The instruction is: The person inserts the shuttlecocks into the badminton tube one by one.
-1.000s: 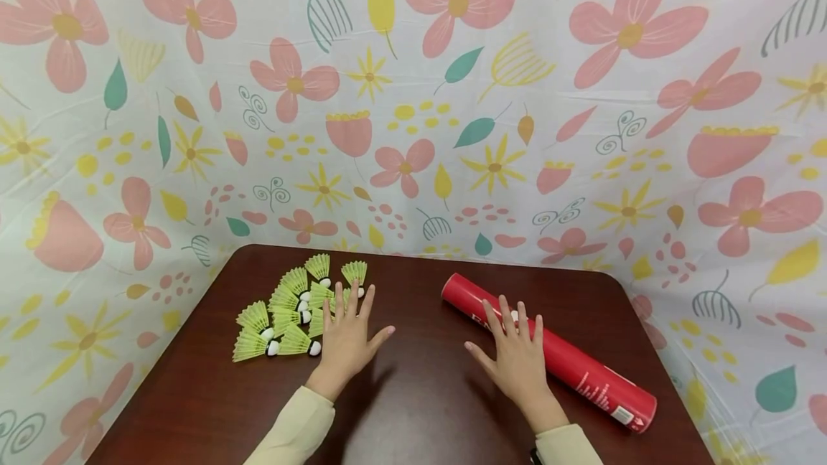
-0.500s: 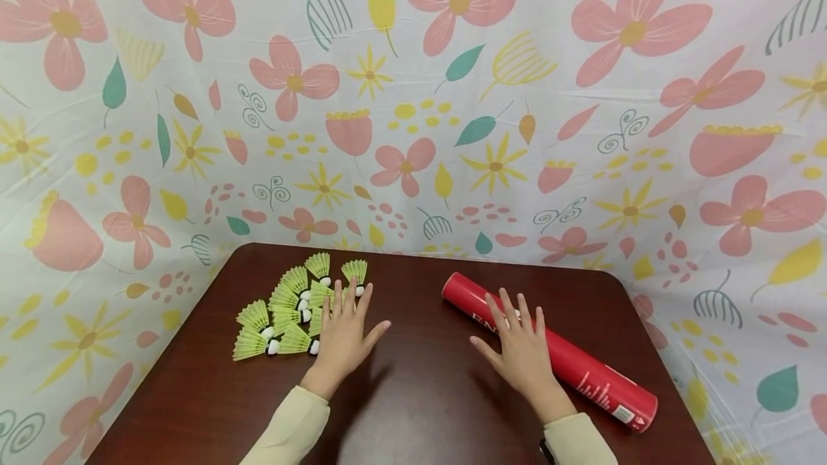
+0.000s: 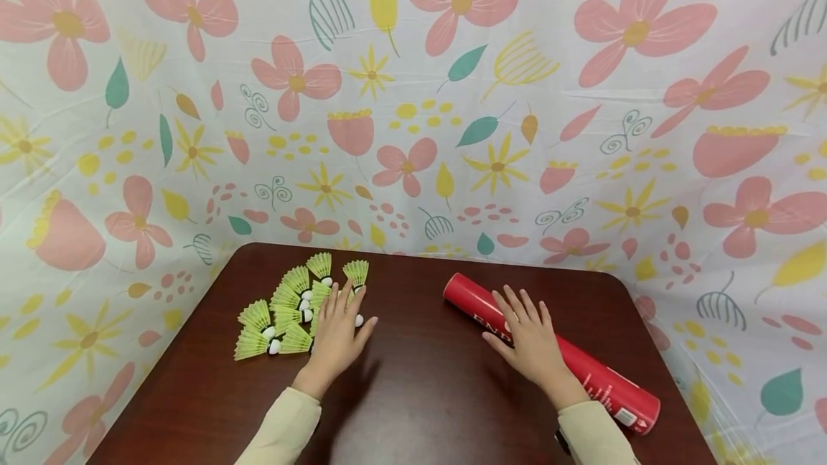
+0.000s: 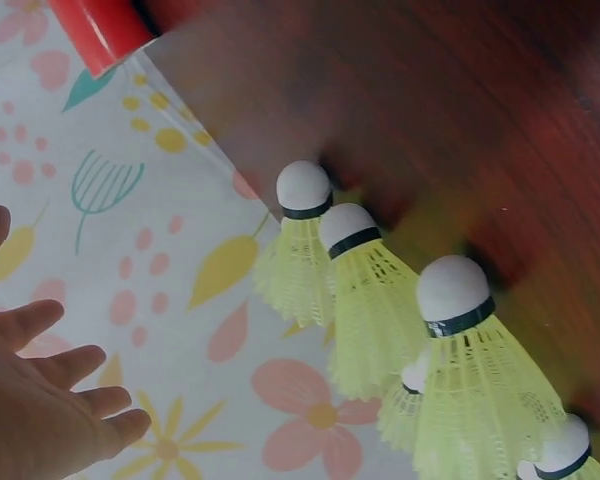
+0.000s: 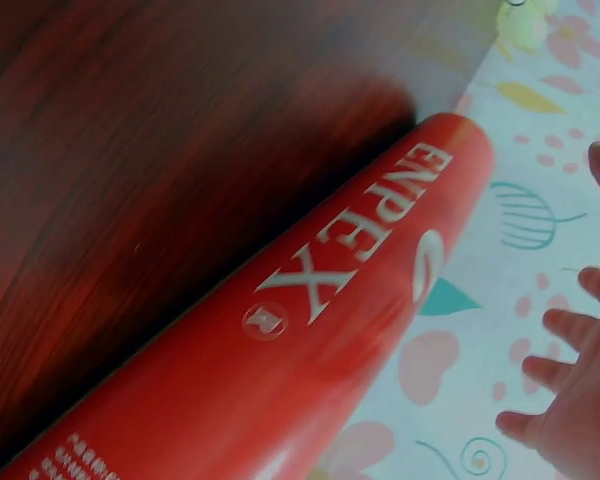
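Several yellow-green shuttlecocks [image 3: 255, 316] with white tips and dark bands lie in a cluster at the table's left. My left hand [image 3: 337, 336] hovers over their right edge, fingers spread and straight, holding nothing; it hides some of them from the head view. In the left wrist view the nearest shuttlecock [image 4: 488, 385] appears beside that hand's fingers. On the right, a red shuttlecock tube [image 3: 610, 382] lies diagonally, its lettering reading ENPEX [image 5: 358, 232] in the right wrist view. Above its middle I hold out my right hand [image 3: 535, 351], fingers extended, gripping nothing and covering part of the tube.
The dark brown table [image 3: 426, 393] has a glossy top and rounded far corners. A white cloth [image 3: 420, 70] printed with flowers and leaves hangs behind it and along both sides.
My left hand has drifted left, covering more of the shuttlecocks. My right hand has shifted to the right along the tube. The tube and shuttlecocks have stayed in place.
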`<state>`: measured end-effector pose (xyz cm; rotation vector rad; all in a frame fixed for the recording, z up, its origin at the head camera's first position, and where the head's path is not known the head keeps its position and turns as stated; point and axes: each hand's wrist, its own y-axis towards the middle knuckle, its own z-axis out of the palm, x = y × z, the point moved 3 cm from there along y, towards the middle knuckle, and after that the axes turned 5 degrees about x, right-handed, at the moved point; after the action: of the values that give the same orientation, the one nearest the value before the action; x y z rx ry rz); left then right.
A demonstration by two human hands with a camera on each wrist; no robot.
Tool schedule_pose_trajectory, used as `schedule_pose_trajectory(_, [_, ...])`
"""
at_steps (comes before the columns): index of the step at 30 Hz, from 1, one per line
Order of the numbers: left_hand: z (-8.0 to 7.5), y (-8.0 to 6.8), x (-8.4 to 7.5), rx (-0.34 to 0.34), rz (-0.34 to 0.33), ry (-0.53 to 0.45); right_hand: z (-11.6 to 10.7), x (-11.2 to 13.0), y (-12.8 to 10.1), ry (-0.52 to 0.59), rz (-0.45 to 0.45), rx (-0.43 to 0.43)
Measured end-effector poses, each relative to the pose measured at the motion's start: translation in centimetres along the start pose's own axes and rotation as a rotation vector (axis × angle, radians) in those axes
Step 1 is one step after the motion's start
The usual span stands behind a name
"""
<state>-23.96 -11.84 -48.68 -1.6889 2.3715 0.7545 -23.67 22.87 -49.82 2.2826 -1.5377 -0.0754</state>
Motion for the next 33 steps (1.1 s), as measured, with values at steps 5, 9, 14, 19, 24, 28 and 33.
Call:
schedule_pose_trajectory(5, [-0.2,-0.2,0.8,-0.013,-0.003,0.001,0.3,-1.3,0.4,0.036,-0.038,0.043])
schedule_pose_trajectory(9, [-0.3,-0.6,1.4,-0.047,0.005,-0.013,0.9,-2.5,0.4,0.049,-0.045,0.08])
schedule_pose_trajectory(14, [-0.3,-0.9,2.3,-0.071,0.001,-0.004,1.7,-3.5,0.3,0.054,-0.05,0.092])
schedule_pose_trajectory(19, [-0.4,-1.1,3.1,-0.096,0.001,0.003,2.4,-4.2,0.2,0.057,-0.058,0.102])
schedule_pose_trajectory(24, [-0.6,-1.6,4.0,-0.12,-0.009,0.01,3.2,-4.7,0.2,0.05,-0.077,0.119])
schedule_pose_trajectory(28, [-0.8,-2.2,4.6,-0.119,-0.033,0.006,3.6,-5.0,0.3,0.04,-0.081,0.131])
schedule_pose_trajectory(33, [-1.1,-2.7,5.5,-0.124,-0.057,0.018,3.8,-5.3,0.3,0.029,-0.071,0.159])
